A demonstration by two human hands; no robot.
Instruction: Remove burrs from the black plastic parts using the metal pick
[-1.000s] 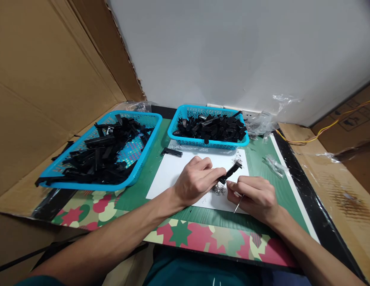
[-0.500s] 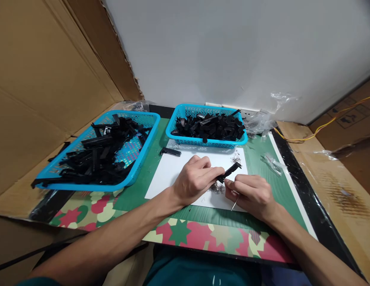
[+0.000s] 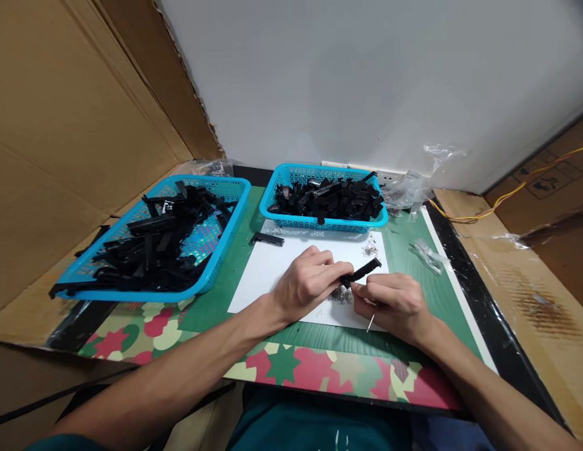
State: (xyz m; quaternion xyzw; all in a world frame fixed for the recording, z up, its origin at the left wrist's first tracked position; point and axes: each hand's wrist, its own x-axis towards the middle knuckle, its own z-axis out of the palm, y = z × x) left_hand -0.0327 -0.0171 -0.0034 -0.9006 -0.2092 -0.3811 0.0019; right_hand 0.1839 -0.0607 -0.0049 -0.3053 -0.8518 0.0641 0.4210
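Note:
A long black part (image 3: 366, 269) is held in my left hand (image 3: 310, 285), its free end pointing up and to the right. My right hand (image 3: 395, 304) is closed around a thin metal tool (image 3: 372, 317), whose shaft sticks out below the fingers. The right fingertips meet the lower end of the black part; what they pinch there is too small to make out. Under the hands, a pile of small metal pieces (image 3: 340, 295) lies on a white sheet (image 3: 260, 275). Another small pile (image 3: 369, 250) is behind the held part.
A blue basket (image 3: 225, 250) of black parts is at the left, and a second blue basket (image 3: 323, 222) of black pieces at the back. One black part (image 3: 267, 238) lies near the sheet's back left corner. Plastic bags (image 3: 427, 257) lie at the right.
The black part has turned slightly, its free end a little lower. The metal tool has tilted a bit more upright in my right hand. The camera view has shifted slightly.

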